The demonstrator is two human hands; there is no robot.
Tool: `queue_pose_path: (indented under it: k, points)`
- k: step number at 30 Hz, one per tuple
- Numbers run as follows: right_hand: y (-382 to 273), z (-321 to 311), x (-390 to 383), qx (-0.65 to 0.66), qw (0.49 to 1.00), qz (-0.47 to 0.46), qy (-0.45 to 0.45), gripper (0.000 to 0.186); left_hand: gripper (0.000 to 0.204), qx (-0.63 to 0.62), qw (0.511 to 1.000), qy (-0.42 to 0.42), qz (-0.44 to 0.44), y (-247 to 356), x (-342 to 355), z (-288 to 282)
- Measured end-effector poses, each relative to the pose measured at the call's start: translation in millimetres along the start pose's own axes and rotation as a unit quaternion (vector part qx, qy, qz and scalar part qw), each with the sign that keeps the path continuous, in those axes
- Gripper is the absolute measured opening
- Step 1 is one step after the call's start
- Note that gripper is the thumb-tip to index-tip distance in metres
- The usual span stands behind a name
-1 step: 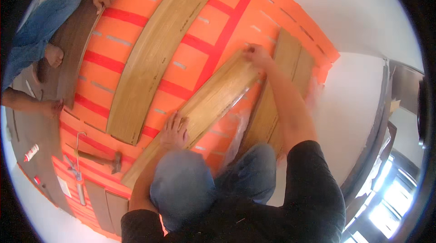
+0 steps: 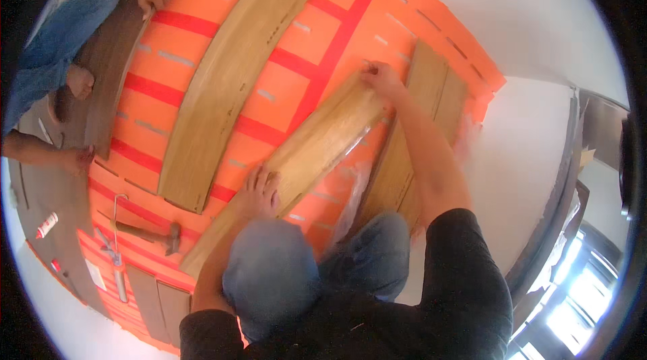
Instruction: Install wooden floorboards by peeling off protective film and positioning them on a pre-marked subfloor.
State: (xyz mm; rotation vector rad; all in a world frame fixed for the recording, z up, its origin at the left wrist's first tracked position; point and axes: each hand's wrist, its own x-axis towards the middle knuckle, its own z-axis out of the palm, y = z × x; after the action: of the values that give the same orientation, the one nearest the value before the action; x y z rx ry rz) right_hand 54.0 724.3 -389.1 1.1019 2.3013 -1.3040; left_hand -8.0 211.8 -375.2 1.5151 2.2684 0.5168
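Your right fingers point(image 2: 373, 71) grip the plank point(image 2: 330, 132) at its far end — left fingers point(image 2: 271, 189) lie spread on top. Probably stiff, hold both ends.

head view: left fisheye of a side-by-side worn pair | looks down over the wearer's knees point(image 2: 271, 267), lower centre | faces orange sheet point(image 2: 367, 31), upper centre | near left hand point(image 2: 260, 191) and right hand point(image 2: 384, 80), mid-frame | wide, reaching windows point(image 2: 574, 323), lower right
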Motion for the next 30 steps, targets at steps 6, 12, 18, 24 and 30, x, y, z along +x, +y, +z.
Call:
queue_pose_path:
  k: [6,12,18,24,30]
  points:
    - [0.1,4.0,-2.1,-0.048,0.997,0.016,0.054,0.023,0.056,-0.010,1.000,0.007,0.005,-7.4,-3.4,15.3]
    - [-6.7,-3.0,-11.1,-0.111,0.993,0.006,0.049,0.023,0.054,-0.021,0.999,0.038,0.011,-14.9,-9.9,34.4]
    - [11.4,-12.9,12.4,0.019,0.998,0.052,-0.038,0.021,0.053,-0.024,0.999,0.023,-0.001,-12.1,-11.4,32.4]
    - [22.3,-20.3,21.1,-0.001,0.998,0.031,-0.061,0.019,0.052,-0.021,1.000,0.013,-0.014,-6.2,-8.4,20.8]
    - [25.6,-27.8,32.1,-0.080,0.990,-0.032,-0.109,0.019,0.053,-0.015,0.999,0.028,0.007,-9.6,-6.9,18.5]
